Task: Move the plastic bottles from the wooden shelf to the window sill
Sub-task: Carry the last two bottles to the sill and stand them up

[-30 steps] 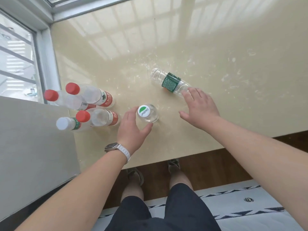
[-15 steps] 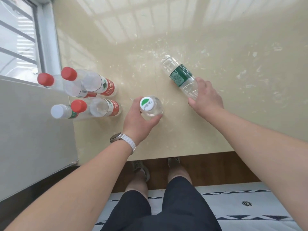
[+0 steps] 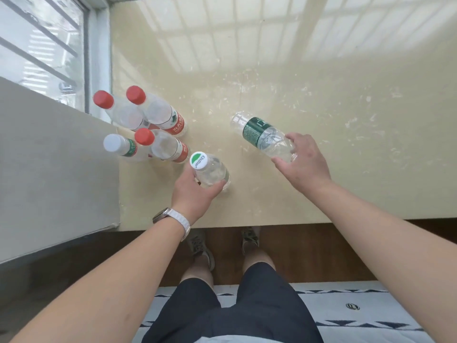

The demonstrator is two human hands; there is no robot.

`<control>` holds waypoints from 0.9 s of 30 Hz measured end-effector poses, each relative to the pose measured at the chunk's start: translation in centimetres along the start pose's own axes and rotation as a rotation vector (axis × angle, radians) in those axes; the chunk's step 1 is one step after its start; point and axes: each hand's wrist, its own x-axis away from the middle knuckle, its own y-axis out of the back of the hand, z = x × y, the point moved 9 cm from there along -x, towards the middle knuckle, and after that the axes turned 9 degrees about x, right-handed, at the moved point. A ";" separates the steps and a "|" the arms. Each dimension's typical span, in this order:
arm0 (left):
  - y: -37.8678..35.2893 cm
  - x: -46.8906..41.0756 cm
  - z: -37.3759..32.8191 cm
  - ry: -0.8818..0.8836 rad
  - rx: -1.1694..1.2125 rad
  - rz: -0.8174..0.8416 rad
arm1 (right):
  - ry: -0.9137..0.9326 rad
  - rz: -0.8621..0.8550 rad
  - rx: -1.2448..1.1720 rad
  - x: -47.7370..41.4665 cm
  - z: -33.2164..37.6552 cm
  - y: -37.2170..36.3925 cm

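The left hand [image 3: 195, 194] is closed around an upright clear bottle [image 3: 212, 172] with a green and white cap [image 3: 198, 160]; the grip is wrapped on the body of the bottle, the thumb on one side and the fingers on the other. A white watch band [image 3: 179, 220] is worn on this wrist. The right hand [image 3: 303, 160] is closed on the neck end of a second clear bottle [image 3: 263, 137], which carries a dark green label [image 3: 254, 131] and is tilted, with its base pointing away from the person. It cannot be told if this bottle is touching the surface or is lifted from it.

Both bottles are found over the glossy beige window sill [image 3: 296, 78]. Just beside the left hand, to its left, four more bottles are standing upright in a tight group on the sill: three with red caps [image 3: 103, 98] [image 3: 135, 95] [image 3: 144, 136] and one with a white cap [image 3: 113, 142]. This group is placed in the corner near the window frame [image 3: 99, 53] and close to a grey wall edge [image 3: 49, 157].

Below the sill edge, a dark wooden floor [image 3: 321, 253], the shoes [image 3: 250, 240] and the dark shorts [image 3: 232, 305] of the person, and a white patterned mat [image 3: 358, 308] are seen.
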 end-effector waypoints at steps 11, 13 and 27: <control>9.2 4.5 4.3 0.085 0.062 -0.186 | 0.174 0.143 0.169 5.4 7.9 -0.5; 10.8 4.6 4.7 0.093 0.070 -0.226 | 0.215 0.185 0.206 6.1 10.3 -1.1; 17.5 2.0 7.5 0.089 0.130 -0.250 | 0.437 0.306 0.619 7.8 24.6 -7.2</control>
